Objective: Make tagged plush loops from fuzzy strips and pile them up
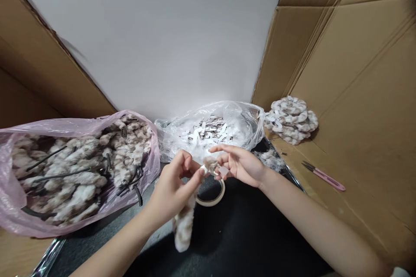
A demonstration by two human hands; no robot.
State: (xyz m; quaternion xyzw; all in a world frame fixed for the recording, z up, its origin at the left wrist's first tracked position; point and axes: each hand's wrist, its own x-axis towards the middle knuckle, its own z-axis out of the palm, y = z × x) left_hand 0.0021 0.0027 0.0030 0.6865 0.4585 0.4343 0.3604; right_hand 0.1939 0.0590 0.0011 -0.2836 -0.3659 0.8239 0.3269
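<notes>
My left hand (177,186) is closed, its thumb and finger pinching the upper end of a fluffy white-and-brown furry strip (184,229). The strip hangs below that hand over the black surface. My right hand (242,165) faces it, thumb stretched out and fingers curled around a small whitish tag (223,170) beside the pinched end. Whether the tag is joined to the strip, I cannot tell. Just beneath both hands lies a roll of cream tape (214,201), partly covered by them.
At left, a pink plastic bag (78,124) holds furry strips with dark cords. A clear bag (165,147) of small white-and-metallic pieces stands behind my hands. On the cardboard at right are a bundle of furry strips (290,119) and pink-handled thread snips (326,177).
</notes>
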